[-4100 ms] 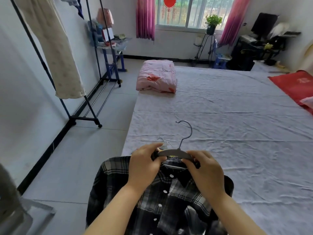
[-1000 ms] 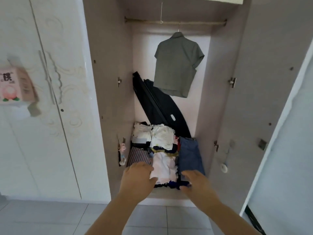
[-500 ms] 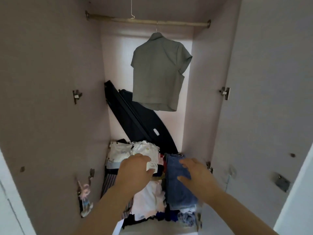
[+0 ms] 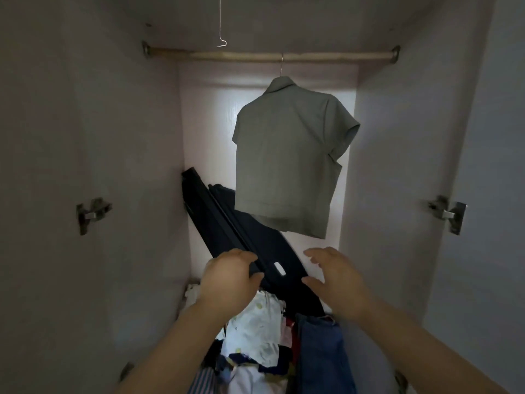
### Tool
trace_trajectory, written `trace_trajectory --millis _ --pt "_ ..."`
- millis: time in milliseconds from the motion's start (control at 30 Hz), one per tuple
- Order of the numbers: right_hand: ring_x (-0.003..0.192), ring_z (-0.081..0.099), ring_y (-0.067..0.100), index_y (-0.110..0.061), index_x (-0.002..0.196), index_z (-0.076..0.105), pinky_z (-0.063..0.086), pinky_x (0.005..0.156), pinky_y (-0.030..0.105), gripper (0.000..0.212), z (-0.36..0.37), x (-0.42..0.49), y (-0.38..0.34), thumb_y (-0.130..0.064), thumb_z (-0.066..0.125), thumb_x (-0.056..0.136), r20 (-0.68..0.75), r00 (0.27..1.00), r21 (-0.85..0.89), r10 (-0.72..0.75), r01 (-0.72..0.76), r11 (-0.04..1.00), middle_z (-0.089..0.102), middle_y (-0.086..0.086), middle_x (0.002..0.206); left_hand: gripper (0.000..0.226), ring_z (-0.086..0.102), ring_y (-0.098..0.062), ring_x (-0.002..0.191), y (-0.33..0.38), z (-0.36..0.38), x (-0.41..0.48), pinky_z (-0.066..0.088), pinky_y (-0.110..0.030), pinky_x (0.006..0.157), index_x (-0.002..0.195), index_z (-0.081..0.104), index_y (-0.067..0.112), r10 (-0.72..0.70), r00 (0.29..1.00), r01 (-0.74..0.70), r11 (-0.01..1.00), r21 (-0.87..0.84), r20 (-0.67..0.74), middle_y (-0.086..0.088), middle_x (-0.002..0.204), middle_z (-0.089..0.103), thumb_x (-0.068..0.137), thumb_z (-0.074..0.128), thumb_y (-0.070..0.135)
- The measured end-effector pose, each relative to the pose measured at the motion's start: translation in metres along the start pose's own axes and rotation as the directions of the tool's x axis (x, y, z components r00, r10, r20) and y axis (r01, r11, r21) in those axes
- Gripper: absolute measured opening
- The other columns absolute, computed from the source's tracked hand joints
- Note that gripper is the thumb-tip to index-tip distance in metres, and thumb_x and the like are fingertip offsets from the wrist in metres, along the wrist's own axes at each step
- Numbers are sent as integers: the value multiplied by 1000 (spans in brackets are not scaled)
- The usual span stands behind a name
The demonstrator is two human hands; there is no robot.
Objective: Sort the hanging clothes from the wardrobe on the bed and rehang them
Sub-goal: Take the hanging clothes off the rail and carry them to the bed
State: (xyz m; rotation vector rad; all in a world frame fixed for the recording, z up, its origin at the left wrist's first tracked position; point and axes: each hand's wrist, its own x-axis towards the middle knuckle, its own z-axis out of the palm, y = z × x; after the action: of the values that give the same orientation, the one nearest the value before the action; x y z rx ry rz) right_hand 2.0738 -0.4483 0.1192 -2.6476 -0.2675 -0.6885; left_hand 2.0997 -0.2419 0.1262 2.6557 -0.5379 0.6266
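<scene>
Inside the open wardrobe a grey short-sleeved shirt (image 4: pixel 289 163) hangs on a hanger from the wooden rail (image 4: pixel 270 56). Both of my hands are raised below it and hold nothing. My left hand (image 4: pixel 230 280) has relaxed, loosely curved fingers in front of a long dark object (image 4: pixel 244 237) that leans against the back wall. My right hand (image 4: pixel 335 275) has spread fingers just below the shirt's hem, apart from it. Folded clothes (image 4: pixel 255 331) are piled on the wardrobe floor under my forearms.
A bare wire hook (image 4: pixel 221 29) dangles from the top, left of the shirt. Blue jeans (image 4: pixel 321 354) lie on the pile's right side. Door hinges (image 4: pixel 92 213) sit on both side walls. The rail to the left of the shirt carries nothing.
I have moved closer into the wardrobe. Both hands rose from the pile of folded clothes up towards the hanging grey shirt. The plaid shirt from earlier is out of view.
</scene>
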Motion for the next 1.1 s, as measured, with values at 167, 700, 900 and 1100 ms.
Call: trace_trajectory --millis 167,700,900,1100 --pt "114 49 19 -17 135 46 35 93 19 51 -1 90 19 -28 62 87 -72 996 -82 -47 41 996 54 5 126 41 50 -15 115 -19 7 87 41 -27 96 129 53 22 31 996 -32 999 -7 -85 1 128 55 90 53 38" --pt "116 43 26 -18 131 46 33 96 35 45 -53 350 25 -28 54 88 -296 894 -497 -336 156 853 50 7 126 42 49 -21 115 -50 -16 323 38 -33 98 129 50 19 116 909 -128 992 -2 -401 -3 125 55 90 52 35" --pt "115 42 28 -15 126 51 26 95 33 39 -100 434 26 -17 51 87 -507 742 -524 -439 138 840 50 8 127 42 47 -18 118 -53 -29 367 37 -33 100 129 50 21 107 848 -120 993 7 -519 1 127 53 90 52 35" --pt "120 45 32 -16 140 29 33 96 39 59 -109 494 64 -34 53 89 -509 785 -569 -353 1 822 42 10 138 40 46 -13 119 -49 -24 397 36 -26 97 129 49 25 89 819 -75 996 47 -568 7 129 51 90 52 36"
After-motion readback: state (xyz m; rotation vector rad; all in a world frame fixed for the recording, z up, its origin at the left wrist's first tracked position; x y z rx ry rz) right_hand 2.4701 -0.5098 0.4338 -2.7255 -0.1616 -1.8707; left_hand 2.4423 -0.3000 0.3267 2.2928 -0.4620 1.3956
